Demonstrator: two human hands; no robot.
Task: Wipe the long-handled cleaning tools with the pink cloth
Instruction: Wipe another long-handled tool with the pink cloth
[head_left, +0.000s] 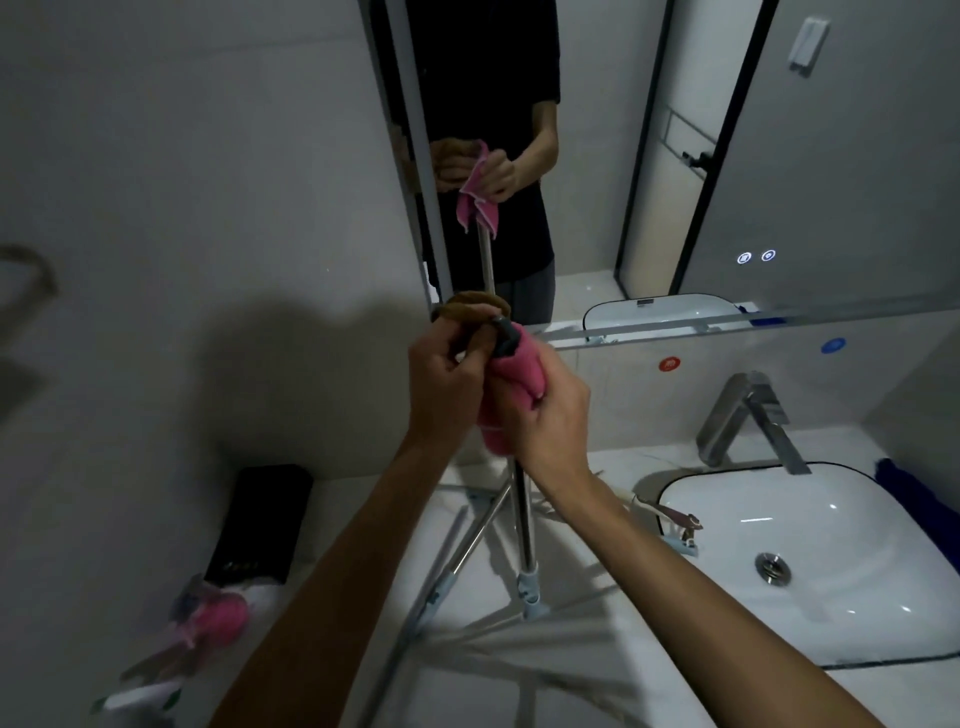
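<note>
Right hand (550, 415) grips pink cloth (511, 382) round pole (522, 514) (upright); left hand (449, 387) pinches its top.

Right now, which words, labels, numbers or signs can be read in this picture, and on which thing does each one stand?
None can be read.
Red round sticker on the wall: white mark, blurred.
Blue round sticker on the wall: blurred.
Two lit round icons on the mirror: too small.
Black flat box on the counter: gold print, illegible.
</note>
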